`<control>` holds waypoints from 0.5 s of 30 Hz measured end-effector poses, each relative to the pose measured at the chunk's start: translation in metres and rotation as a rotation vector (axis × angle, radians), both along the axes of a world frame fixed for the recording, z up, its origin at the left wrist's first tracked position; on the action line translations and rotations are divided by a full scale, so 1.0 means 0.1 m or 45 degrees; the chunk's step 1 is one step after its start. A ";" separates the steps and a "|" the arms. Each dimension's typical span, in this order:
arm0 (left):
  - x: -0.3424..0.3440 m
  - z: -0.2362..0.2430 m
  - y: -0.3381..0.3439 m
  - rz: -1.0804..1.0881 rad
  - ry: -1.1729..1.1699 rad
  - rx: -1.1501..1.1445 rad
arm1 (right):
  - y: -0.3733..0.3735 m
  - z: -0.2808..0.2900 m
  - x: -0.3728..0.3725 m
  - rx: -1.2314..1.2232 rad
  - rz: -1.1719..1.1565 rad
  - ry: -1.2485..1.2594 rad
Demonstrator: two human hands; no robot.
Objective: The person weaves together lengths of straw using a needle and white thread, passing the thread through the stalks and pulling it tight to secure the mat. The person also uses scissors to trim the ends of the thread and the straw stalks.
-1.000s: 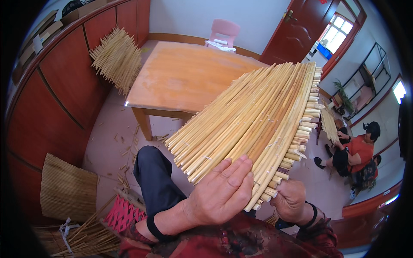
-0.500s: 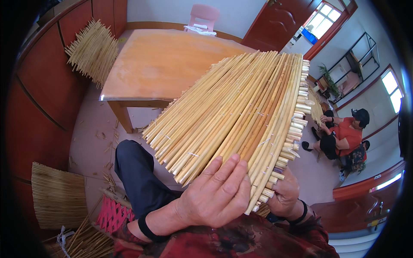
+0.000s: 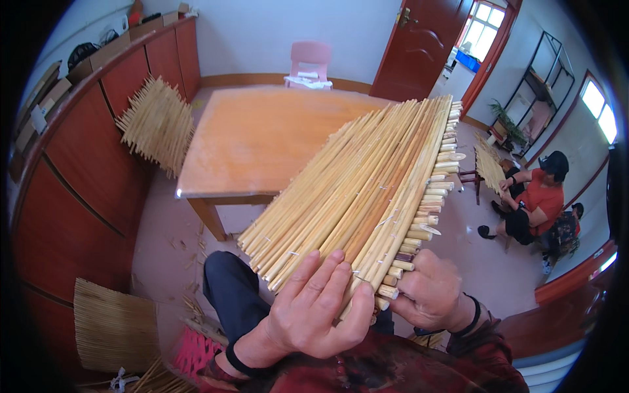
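Note:
A mat of tightly tied pale yellow reed sticks (image 3: 354, 183) is held up before me at a tilt, its cut ends jutting along the right side and small white ties crossing it. My left hand (image 3: 318, 304) presses on its lower part, fingers bent and closed over the sticks at the near corner. My right hand (image 3: 426, 291) is curled closed at the jutting ends on the lower right edge; its thumb and fingertips are partly hidden.
A wooden table (image 3: 232, 141) stands beyond the mat, a pink chair (image 3: 309, 54) behind it. Mats lean on red cabinets (image 3: 78, 209) at left. A person in red (image 3: 540, 196) sits at right working reeds. A pink woven seat (image 3: 190, 350) is beside my leg (image 3: 232, 281).
The view has shifted since half a second ago, so the mat and hands sit lower. My right hand has moved outward along the edge, showing more of its curled fingers.

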State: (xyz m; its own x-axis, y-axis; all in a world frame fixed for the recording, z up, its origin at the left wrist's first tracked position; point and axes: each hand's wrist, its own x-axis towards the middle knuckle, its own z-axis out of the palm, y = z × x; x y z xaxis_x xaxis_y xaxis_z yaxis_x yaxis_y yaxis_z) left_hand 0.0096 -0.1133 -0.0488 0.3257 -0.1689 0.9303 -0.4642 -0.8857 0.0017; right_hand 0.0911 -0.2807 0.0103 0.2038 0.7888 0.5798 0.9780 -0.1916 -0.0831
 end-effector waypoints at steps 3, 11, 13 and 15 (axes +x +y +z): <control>0.03 -0.06 0.06 0.003 -0.063 -0.025 | 0.09 0.06 0.05 -0.051 0.138 -0.032; 0.12 -0.02 0.14 0.055 -0.062 -0.097 | 0.25 0.04 0.17 0.049 0.292 0.089; 0.13 -0.05 0.14 0.093 -0.014 -0.095 | 0.26 0.01 0.18 0.043 0.314 0.100; 0.17 -0.10 0.10 0.014 -0.077 -0.096 | 0.21 -0.06 0.13 0.108 0.245 0.163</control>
